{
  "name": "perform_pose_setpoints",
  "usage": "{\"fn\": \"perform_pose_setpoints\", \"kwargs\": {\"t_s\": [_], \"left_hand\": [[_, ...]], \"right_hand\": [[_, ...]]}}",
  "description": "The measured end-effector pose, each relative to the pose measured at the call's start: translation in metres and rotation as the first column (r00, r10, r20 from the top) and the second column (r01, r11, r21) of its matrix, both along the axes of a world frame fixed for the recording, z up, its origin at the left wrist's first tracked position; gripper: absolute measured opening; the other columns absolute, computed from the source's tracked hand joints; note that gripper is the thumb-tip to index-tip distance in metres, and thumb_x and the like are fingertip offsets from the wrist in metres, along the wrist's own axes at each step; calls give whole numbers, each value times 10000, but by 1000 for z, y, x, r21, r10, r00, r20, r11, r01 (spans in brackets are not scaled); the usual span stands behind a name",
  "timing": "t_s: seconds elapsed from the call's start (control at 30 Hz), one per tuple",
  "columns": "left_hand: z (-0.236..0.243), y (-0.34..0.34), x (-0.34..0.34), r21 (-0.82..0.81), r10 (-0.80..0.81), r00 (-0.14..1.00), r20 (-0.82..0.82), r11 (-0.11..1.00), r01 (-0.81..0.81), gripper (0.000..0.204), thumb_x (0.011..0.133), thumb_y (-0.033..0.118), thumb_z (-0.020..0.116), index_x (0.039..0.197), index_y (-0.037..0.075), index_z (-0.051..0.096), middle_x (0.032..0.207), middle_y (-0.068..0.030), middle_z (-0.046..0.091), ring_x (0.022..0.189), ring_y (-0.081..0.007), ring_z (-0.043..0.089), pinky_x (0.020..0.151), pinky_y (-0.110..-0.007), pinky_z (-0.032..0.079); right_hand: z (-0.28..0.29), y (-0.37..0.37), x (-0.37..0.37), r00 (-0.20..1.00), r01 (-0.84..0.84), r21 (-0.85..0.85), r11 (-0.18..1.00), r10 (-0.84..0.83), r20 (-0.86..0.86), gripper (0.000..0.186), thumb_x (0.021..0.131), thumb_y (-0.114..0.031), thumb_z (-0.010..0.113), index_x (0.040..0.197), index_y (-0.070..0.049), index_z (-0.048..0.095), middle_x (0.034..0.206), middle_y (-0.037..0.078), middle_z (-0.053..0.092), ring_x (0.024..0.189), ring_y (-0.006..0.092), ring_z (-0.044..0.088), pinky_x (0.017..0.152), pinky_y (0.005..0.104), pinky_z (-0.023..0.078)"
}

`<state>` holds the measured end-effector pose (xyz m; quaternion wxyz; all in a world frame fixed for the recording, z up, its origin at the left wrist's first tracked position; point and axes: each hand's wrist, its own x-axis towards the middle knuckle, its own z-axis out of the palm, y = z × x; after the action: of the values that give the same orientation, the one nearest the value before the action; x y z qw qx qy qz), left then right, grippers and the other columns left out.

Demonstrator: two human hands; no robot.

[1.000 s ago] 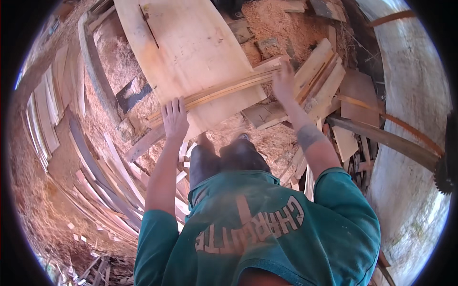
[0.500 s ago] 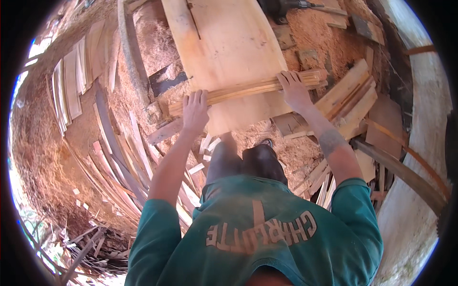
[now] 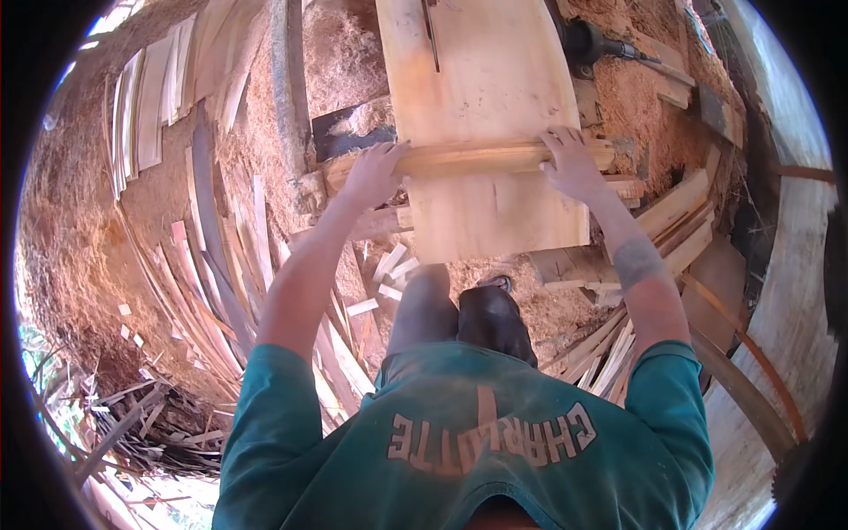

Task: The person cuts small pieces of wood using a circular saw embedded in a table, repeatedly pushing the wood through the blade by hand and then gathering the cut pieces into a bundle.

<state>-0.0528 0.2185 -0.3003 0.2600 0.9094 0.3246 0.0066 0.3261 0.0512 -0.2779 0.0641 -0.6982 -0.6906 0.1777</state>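
Observation:
A bundle of long wooden strips (image 3: 477,160) lies crosswise over a pale wooden tabletop (image 3: 495,79), its two ends sticking out past the sides. Near its left end my left hand (image 3: 374,174) is closed on it, fingers over the far side. Toward the right end my right hand (image 3: 574,162) grips it the same way, thumb on the near side. A narrow dark slot (image 3: 432,40) runs lengthwise in the tabletop, beyond the bundle. Whether a blade stands in it I cannot tell.
A dark motor-like machine (image 3: 583,42) with a shaft sits right of the tabletop. Stacked boards (image 3: 676,212) lie at the right. Long thin offcuts (image 3: 212,265) and leaning slats (image 3: 150,115) cover the left side. Sawdust (image 3: 79,238) is heaped around. A wooden rail (image 3: 290,79) runs left of the tabletop.
The view has shifted, so the tabletop sits farther right. The bundle has gone from slanted to nearly level and lies slightly farther from the near edge. Both hands keep their grip.

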Motion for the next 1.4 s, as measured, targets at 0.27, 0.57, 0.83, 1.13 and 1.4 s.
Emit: {"fn": "perform_pose_setpoints", "kwargs": {"t_s": [0.27, 0.57, 0.83, 1.13, 1.4], "left_hand": [[-6, 78, 18, -296, -156, 981, -113, 948, 117, 613, 886, 341, 771, 1387, 28, 608, 1360, -157, 588, 1308, -385, 554, 1121, -469, 434], [-2, 61, -24, 182, -36, 968, -247, 980, 83, 587, 827, 316, 815, 1275, 42, 552, 1238, -167, 646, 1197, -343, 622, 1032, -487, 459], [-9, 106, 33, 217, -6, 991, -130, 976, 35, 444, 824, 239, 804, 1131, 25, 566, 1134, -153, 667, 1156, -340, 636, 972, -509, 475], [-15, 148, 57, 261, 47, 986, -157, 965, -5, 461, 861, 273, 784, 1181, 19, 570, 1212, -141, 654, 1226, -328, 602, 1018, -495, 469], [-7, 151, 58, 173, 35, 954, -299, 985, 18, 517, 893, 355, 760, 1237, 24, 563, 1248, -148, 647, 1250, -333, 591, 1053, -507, 461]], "right_hand": [[-28, 56, -76, 982, -171, 190, 967, 151, 116, 567, 809, -139, 730, 1341, -40, 558, 1307, 161, 606, 1247, 342, 570, 1102, 501, 422], [-37, 69, -68, 989, -136, 165, 977, 125, 79, 511, 802, -150, 746, 1272, -42, 576, 1161, 140, 667, 1141, 312, 631, 1002, 459, 485], [-45, 119, -12, 989, -113, 239, 964, 87, 118, 536, 795, -155, 769, 1284, -58, 571, 1168, 136, 663, 1158, 323, 622, 1006, 455, 487], [-46, 177, 19, 992, -116, 160, 980, 105, 76, 564, 796, -120, 769, 1313, -65, 550, 1246, 134, 645, 1248, 333, 583, 1076, 460, 466], [-42, 177, 18, 989, -138, 140, 980, 129, 66, 565, 811, -118, 761, 1331, -71, 544, 1249, 136, 641, 1236, 341, 582, 1081, 468, 462]]}}
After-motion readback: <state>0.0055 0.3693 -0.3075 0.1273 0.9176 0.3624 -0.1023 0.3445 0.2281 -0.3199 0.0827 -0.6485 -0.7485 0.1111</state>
